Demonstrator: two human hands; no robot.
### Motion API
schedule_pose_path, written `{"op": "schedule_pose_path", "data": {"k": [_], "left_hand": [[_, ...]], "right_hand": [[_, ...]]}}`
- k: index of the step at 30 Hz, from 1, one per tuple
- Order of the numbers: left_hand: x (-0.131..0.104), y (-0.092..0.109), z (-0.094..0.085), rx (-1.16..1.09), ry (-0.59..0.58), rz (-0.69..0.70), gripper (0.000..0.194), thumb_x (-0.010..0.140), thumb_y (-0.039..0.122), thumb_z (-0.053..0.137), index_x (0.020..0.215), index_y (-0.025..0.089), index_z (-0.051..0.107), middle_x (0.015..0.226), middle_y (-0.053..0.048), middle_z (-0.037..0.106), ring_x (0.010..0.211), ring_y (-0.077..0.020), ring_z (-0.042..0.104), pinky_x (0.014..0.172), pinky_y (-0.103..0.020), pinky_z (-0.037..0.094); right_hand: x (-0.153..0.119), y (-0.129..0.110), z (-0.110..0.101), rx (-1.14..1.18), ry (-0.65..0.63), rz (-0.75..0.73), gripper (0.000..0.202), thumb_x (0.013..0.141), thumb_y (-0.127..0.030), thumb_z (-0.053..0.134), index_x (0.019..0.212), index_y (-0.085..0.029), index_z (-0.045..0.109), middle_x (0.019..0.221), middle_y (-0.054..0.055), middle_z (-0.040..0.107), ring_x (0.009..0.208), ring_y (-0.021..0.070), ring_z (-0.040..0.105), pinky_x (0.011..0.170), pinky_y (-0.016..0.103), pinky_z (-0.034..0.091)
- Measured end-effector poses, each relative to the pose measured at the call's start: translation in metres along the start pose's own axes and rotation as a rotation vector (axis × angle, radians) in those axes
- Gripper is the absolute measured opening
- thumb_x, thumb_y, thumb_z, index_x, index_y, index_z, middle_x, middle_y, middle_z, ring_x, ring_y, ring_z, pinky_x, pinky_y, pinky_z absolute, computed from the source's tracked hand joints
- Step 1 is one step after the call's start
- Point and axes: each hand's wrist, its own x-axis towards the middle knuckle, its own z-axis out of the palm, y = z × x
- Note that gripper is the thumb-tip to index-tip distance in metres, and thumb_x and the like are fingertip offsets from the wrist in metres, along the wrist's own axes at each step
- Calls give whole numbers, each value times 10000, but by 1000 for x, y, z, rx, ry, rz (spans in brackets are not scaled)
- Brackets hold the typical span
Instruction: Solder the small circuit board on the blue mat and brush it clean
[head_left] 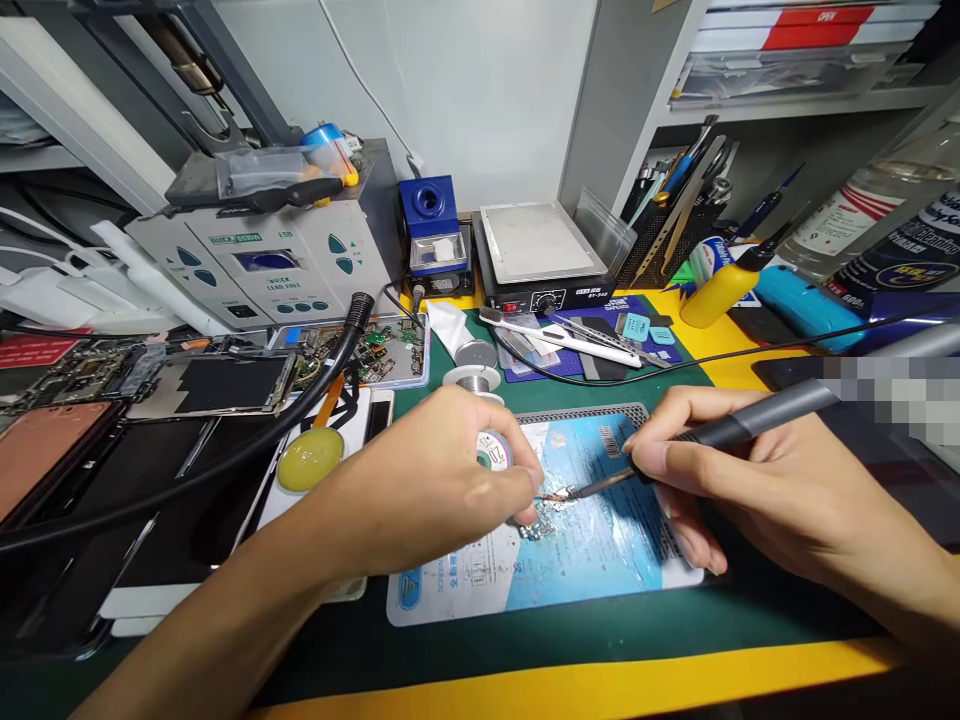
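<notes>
L hand in from the left, thumb & index tips pinched together on a thin copper strip; a labelled spool peeks out behind the knuckles, half hidden, can't tell if it's gripped too. R hand has its fingers clamped round the soldering iron, pen-style, tip down at the strip. Under that, the small circuit board, lying mid-sheet on the blue-&-white sheet, partly blocked from view by the L fingers.

Tight bench, folks! Solder reel right behind the L hand. Amber tin nr the L forearm. Thick black hose slung over the dark phone parts on the left, thin cable crossing behind the R hand, over the purple pad w/ the toothbrush. At the back: hot-air unit, blue iron stand, flat heating plate. Yellow bottle back right, nr the mesh pen holder, clear of both hands.
</notes>
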Motion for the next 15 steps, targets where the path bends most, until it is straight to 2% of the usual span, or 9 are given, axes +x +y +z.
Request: {"op": "schedule_pose_path", "data": {"k": [8,15], "left_hand": [[-1,1,0,-20,10,0,141,739,238,643,637,218,739,667,-45,698,723,-253,658,547,-286,382],[-1,4,-1,11,4,-48,127,735,232,633,651,216,727,663,-36,700,718,-250,665,564,-286,374]], "right_hand": [[7,9,-10,68,-94,19,194,780,-367,779,749,-213,665,341,-21,552,266,117,455,336,211,393],[3,7,-9,131,-71,21,248,773,-423,778,806,-197,681,489,10,619,332,165,563,334,244,443]]}}
